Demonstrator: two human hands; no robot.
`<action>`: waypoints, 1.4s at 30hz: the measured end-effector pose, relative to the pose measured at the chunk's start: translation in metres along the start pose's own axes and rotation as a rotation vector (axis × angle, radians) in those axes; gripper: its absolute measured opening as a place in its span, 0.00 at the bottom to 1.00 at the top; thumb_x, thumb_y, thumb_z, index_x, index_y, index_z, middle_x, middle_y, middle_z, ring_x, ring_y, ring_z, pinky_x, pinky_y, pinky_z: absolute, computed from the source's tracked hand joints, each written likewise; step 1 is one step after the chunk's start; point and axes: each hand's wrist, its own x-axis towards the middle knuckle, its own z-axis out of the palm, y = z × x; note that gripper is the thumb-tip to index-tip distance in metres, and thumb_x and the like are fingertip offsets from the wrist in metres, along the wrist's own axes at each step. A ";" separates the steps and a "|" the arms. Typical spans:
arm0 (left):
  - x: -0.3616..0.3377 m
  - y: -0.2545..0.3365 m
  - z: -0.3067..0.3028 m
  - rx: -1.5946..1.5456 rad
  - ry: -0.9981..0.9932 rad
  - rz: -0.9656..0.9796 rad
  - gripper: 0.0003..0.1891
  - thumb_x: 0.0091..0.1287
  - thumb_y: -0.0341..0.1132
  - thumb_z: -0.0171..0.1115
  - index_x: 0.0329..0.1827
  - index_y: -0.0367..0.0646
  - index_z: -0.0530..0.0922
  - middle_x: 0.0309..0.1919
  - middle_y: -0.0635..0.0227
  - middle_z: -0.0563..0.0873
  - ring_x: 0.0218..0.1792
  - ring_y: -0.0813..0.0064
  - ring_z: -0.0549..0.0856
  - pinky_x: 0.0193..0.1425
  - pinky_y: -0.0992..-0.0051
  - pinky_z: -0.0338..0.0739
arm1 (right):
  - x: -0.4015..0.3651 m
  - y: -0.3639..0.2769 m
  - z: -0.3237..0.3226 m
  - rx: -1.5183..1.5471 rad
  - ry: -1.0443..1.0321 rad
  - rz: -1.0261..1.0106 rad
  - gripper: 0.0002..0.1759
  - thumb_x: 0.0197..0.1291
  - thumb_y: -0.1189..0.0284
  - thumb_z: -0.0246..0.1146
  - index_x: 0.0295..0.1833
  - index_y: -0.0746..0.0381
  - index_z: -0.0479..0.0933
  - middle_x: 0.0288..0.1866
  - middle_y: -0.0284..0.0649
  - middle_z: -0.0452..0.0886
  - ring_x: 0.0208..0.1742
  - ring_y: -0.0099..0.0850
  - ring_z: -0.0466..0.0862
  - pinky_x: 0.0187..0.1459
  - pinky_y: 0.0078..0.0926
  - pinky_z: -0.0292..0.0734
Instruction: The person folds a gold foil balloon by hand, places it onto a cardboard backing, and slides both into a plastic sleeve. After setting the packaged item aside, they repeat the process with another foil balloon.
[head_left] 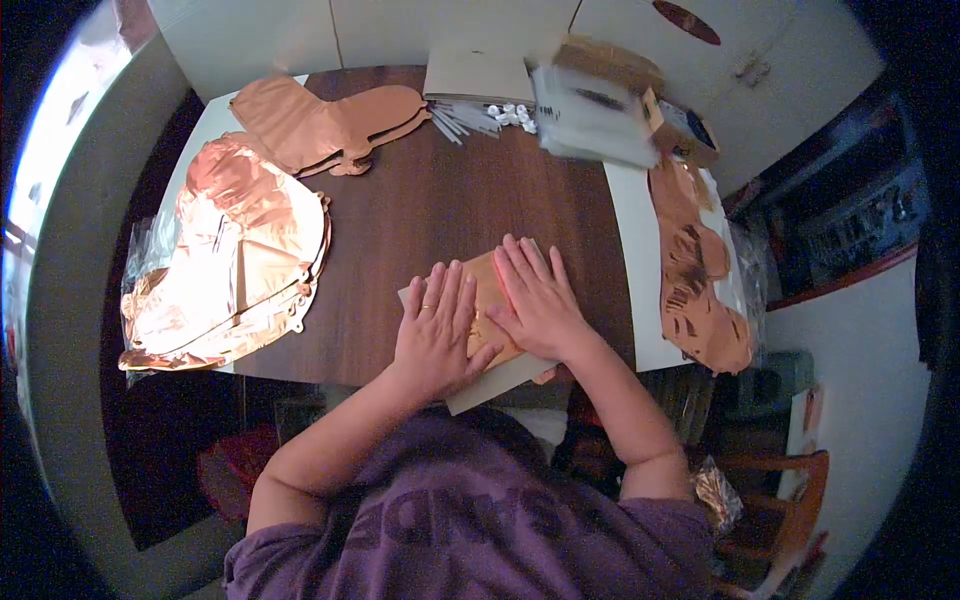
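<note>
My left hand (437,338), with a ring on one finger, lies flat with its fingers stretched out. It rests on a folded copper-coloured foil sheet (484,288), which looks like a flat foil balloon. My right hand (541,308) is spread flat over the right side of the same foil, its thumb pointing inward. Beneath the foil is a pale grey card (478,391), set at an angle near the table's front edge. Both palms hide much of the foil and card. A small bit of foil (545,376) shows below my right wrist.
Shiny copper foil balloons (235,250) are stacked at the left, with more flat ones (335,118) behind. White straws (459,121), small white pieces (512,117), clear bags (595,115) and a box (683,128) line the back. Another foil balloon (695,285) lies right. A chair (790,500) stands lower right.
</note>
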 end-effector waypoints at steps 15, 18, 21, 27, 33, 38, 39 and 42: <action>-0.004 -0.008 -0.033 -0.075 -0.111 0.112 0.54 0.58 0.71 0.56 0.74 0.30 0.61 0.74 0.44 0.62 0.77 0.47 0.57 0.79 0.49 0.46 | 0.002 -0.001 0.006 0.102 0.039 0.109 0.44 0.67 0.51 0.56 0.78 0.66 0.51 0.81 0.56 0.50 0.81 0.50 0.51 0.78 0.51 0.42; 0.001 -0.024 -0.032 -0.094 -0.119 0.186 0.50 0.59 0.66 0.60 0.72 0.32 0.63 0.72 0.42 0.65 0.74 0.45 0.62 0.78 0.50 0.52 | -0.015 0.007 -0.015 0.781 0.271 0.208 0.37 0.67 0.58 0.60 0.75 0.64 0.59 0.79 0.57 0.55 0.77 0.50 0.60 0.75 0.42 0.55; 0.006 -0.036 -0.038 -0.121 -0.149 0.266 0.46 0.58 0.62 0.62 0.71 0.34 0.66 0.70 0.40 0.67 0.72 0.43 0.65 0.76 0.50 0.57 | -0.059 0.004 -0.036 0.577 0.296 0.513 0.19 0.63 0.63 0.65 0.54 0.64 0.76 0.54 0.53 0.79 0.51 0.45 0.82 0.52 0.37 0.77; 0.005 -0.047 -0.050 -0.252 -0.215 0.493 0.44 0.55 0.58 0.66 0.69 0.36 0.68 0.70 0.39 0.67 0.71 0.41 0.66 0.75 0.51 0.59 | -0.144 -0.048 -0.034 0.414 -0.008 0.706 0.17 0.64 0.61 0.66 0.38 0.67 0.80 0.29 0.48 0.85 0.26 0.39 0.86 0.31 0.35 0.81; -0.001 -0.043 -0.052 -0.234 -0.187 0.507 0.41 0.53 0.54 0.67 0.66 0.36 0.70 0.69 0.40 0.68 0.69 0.39 0.68 0.75 0.50 0.61 | -0.148 -0.065 0.007 1.520 0.123 0.884 0.12 0.70 0.68 0.59 0.48 0.67 0.74 0.32 0.42 0.84 0.27 0.28 0.84 0.32 0.24 0.82; 0.010 -0.044 -0.062 -0.259 -0.193 0.552 0.38 0.49 0.50 0.64 0.62 0.34 0.71 0.61 0.41 0.72 0.64 0.40 0.72 0.71 0.49 0.65 | -0.129 -0.060 -0.023 1.622 0.112 0.802 0.12 0.67 0.71 0.60 0.51 0.66 0.74 0.30 0.40 0.83 0.24 0.26 0.82 0.27 0.23 0.79; 0.013 -0.045 -0.063 -0.243 -0.174 0.547 0.38 0.49 0.49 0.63 0.62 0.34 0.71 0.60 0.42 0.73 0.63 0.40 0.72 0.71 0.49 0.66 | -0.133 -0.051 -0.024 1.616 0.092 0.756 0.13 0.67 0.71 0.60 0.53 0.66 0.74 0.30 0.40 0.84 0.25 0.26 0.83 0.27 0.23 0.79; 0.013 -0.052 -0.057 -0.221 -0.127 0.538 0.38 0.49 0.49 0.62 0.62 0.34 0.71 0.59 0.42 0.73 0.62 0.41 0.73 0.70 0.49 0.66 | -0.153 -0.029 -0.055 1.480 -0.068 0.759 0.17 0.64 0.72 0.61 0.56 0.66 0.73 0.37 0.39 0.84 0.29 0.26 0.84 0.26 0.25 0.80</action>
